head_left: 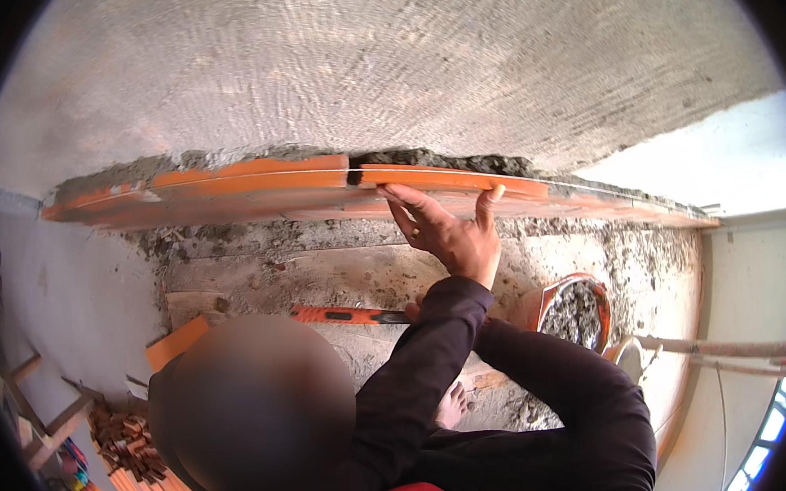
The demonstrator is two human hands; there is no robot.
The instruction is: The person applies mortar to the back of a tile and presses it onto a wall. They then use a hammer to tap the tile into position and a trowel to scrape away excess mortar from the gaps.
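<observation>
My left hand (450, 235) reaches up to an orange clay brick (455, 180) in the top course of a low brick wall. Its fingers and thumb are spread along the brick's near side and touch it. A dark gap parts this brick from the orange brick (262, 173) on its left. Along the bricks runs a taut white string (594, 189). Below, my right hand (414, 311), mostly hidden behind my left forearm, is closed at the dark end of an orange-and-black hand tool (344, 315). What kind of tool this is, I cannot tell.
Wet mortar (452, 161) lies behind the bricks, against a rough grey wall (332, 62). An orange-rimmed bucket (604, 303) of mortar stands at the right. Poles (729, 347) jut in beyond it. Stacked orange bricks (155, 485) and broken pieces (129, 445) lie lower left, beside a blurred round patch.
</observation>
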